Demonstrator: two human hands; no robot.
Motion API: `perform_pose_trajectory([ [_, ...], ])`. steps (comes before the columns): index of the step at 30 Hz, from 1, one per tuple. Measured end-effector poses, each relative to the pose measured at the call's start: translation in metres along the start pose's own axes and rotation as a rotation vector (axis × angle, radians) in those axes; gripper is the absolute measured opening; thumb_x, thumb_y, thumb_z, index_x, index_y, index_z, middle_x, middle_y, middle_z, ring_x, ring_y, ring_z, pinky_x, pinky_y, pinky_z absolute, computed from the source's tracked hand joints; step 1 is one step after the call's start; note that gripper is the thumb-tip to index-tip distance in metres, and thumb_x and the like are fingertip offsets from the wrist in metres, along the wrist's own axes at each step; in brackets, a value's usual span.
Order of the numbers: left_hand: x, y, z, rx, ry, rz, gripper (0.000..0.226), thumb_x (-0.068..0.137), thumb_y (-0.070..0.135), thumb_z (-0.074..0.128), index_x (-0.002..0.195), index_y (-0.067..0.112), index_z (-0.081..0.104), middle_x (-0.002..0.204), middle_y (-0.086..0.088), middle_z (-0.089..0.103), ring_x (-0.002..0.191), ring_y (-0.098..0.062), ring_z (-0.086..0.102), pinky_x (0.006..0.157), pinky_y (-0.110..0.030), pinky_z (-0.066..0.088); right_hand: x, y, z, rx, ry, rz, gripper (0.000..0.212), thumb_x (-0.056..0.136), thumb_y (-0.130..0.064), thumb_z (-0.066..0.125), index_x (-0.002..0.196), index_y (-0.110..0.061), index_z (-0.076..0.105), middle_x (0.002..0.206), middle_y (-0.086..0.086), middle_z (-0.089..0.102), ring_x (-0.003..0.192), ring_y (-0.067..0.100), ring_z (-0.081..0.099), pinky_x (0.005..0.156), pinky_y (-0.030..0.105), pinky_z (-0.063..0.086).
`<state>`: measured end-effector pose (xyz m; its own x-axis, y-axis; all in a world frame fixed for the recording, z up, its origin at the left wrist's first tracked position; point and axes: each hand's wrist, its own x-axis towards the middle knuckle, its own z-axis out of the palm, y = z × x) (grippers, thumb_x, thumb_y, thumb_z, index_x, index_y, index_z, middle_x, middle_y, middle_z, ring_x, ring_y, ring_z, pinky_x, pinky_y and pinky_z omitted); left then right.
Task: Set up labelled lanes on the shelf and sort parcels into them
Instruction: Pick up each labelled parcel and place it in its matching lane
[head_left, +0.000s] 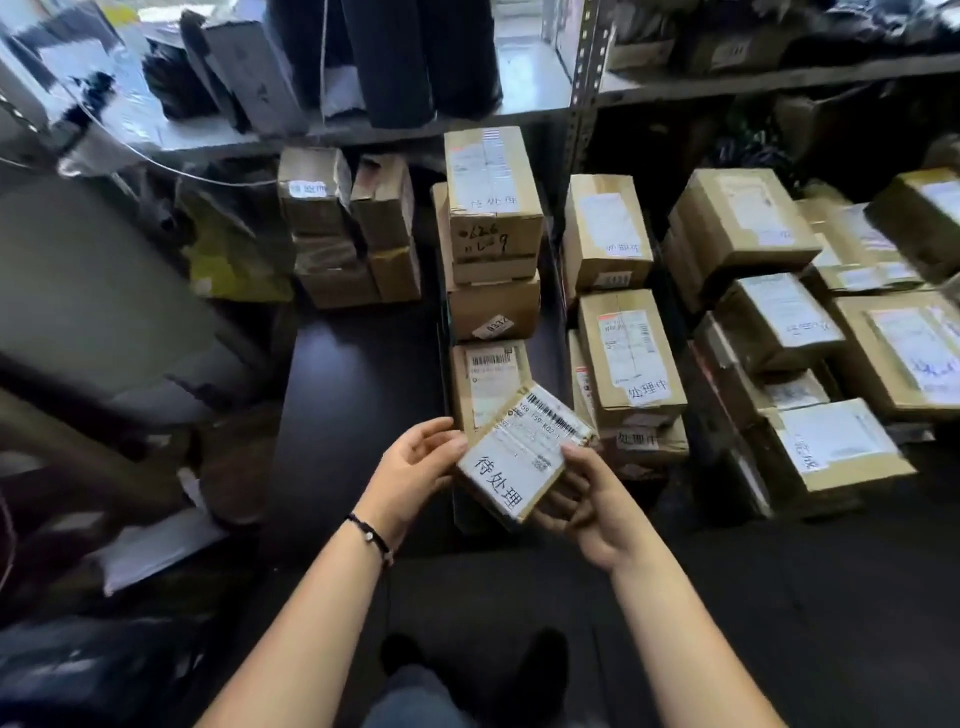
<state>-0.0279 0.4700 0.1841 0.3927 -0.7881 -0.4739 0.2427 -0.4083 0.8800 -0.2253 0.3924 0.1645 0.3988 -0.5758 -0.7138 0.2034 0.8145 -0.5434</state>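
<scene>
Fingers (448, 440) of the left hand (413, 465) are curling onto the left edge of the parcel (519, 452), and the right hand (589, 514) is cupping it from below, thumb lying along the right edge. Both hands are gripping it, tilted, in front of the person above the dark floor (727, 623). A dark bracelet (371, 535) is sitting on the left wrist, and two dark shoes (545, 657) are showing lower down. The parcel's white label with three handwritten characters is facing up, a barcode sticker beside it. Just behind the parcel, a box (485, 382) with a barcode is lying at the foot of the middle stack (491, 208). Beside it the right stack (628, 348) is carrying handwritten labels too, and further right more boxes (779, 322) are lying in a heap. Farthest back, the shelf (779, 83) is holding dark bundles (410, 57), and a metal upright (584, 93) is standing between the stacks.
</scene>
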Motion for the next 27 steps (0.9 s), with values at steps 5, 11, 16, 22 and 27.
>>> perform_pose_trajectory([
  [5, 0.004, -0.021, -0.029, -0.107, 0.162, -0.025, 0.017, 0.099, 0.021, 0.058, 0.115, 0.021, 0.066, 0.118, -0.003, 0.071, 0.105, -0.019, 0.067, 0.087, -0.035, 0.055, 0.001, 0.042, -0.012, 0.146, 0.103, 0.043, 0.056, 0.071, -0.039, 0.07, 0.124, -0.02, 0.066, 0.116, 0.004, 0.073, 0.101, 0.023, 0.068, 0.08, 0.043, 0.056],
  [11, -0.001, -0.043, -0.046, -0.14, 0.172, -0.145, 0.015, 0.1, 0.019, 0.056, 0.11, 0.019, 0.066, 0.113, -0.005, 0.071, 0.098, -0.019, 0.068, 0.082, -0.033, 0.053, -0.007, 0.076, -0.01, 0.319, 0.211, 0.027, 0.043, 0.09, -0.034, 0.061, 0.131, -0.019, 0.061, 0.127, 0.006, 0.067, 0.109, 0.026, 0.064, 0.071, 0.039, 0.056],
  [16, 0.001, -0.045, -0.047, -0.127, 0.181, -0.146, 0.014, 0.101, 0.02, 0.055, 0.109, 0.02, 0.065, 0.112, -0.004, 0.07, 0.098, -0.02, 0.067, 0.081, -0.032, 0.054, -0.005, 0.096, -0.009, 0.4, 0.248, 0.04, 0.029, 0.094, -0.03, 0.061, 0.12, -0.018, 0.064, 0.121, 0.007, 0.068, 0.105, 0.025, 0.065, 0.069, 0.04, 0.057],
  [22, 0.007, -0.047, -0.039, -0.017, 0.158, -0.099, 0.016, 0.099, 0.025, 0.058, 0.114, 0.024, 0.064, 0.119, -0.003, 0.07, 0.11, -0.02, 0.066, 0.09, -0.036, 0.053, 0.007, 0.122, -0.031, 0.419, 0.297, 0.094, 0.028, 0.095, -0.028, 0.062, 0.121, -0.019, 0.062, 0.11, 0.004, 0.067, 0.093, 0.02, 0.064, 0.06, 0.035, 0.056],
  [27, 0.013, -0.052, -0.026, 0.053, 0.12, -0.13, 0.016, 0.1, 0.027, 0.056, 0.114, 0.025, 0.062, 0.124, -0.002, 0.066, 0.115, -0.021, 0.063, 0.098, -0.04, 0.052, 0.038, 0.133, -0.044, 0.411, 0.337, 0.058, 0.045, 0.092, -0.017, 0.07, 0.135, -0.016, 0.057, 0.123, 0.008, 0.07, 0.11, 0.025, 0.066, 0.082, 0.045, 0.056],
])
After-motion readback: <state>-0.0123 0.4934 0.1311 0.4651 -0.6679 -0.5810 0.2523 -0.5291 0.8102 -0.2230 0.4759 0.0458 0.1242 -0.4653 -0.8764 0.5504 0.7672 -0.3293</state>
